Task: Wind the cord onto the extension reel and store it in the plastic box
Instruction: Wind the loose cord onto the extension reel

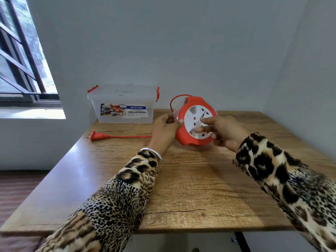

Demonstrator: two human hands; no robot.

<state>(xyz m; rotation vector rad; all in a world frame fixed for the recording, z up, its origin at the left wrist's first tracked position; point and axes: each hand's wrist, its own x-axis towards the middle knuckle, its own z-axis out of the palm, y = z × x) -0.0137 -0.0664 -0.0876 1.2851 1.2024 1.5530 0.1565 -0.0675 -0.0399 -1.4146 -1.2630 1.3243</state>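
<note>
The orange extension reel (pixel 190 139) with a white socket face stands tilted on its edge on the wooden table (pixel 181 188). My left hand (pixel 164 128) grips the reel's left rim. My right hand (pixel 221 130) lies on the white face, index finger extended across it and the other fingers curled at the disc's lower right. An orange cord (pixel 127 136) runs left across the table from behind my left hand to its plug (pixel 97 136). A loop of cord (pixel 174 100) arches over the reel's top left. The clear plastic box (pixel 123 104) with orange latches sits lidded at the back left.
The table stands in a corner, with grey walls behind and to the right. A barred window (pixel 21 60) and its sill lie to the left. The table's left edge drops to a striped floor (pixel 16 188).
</note>
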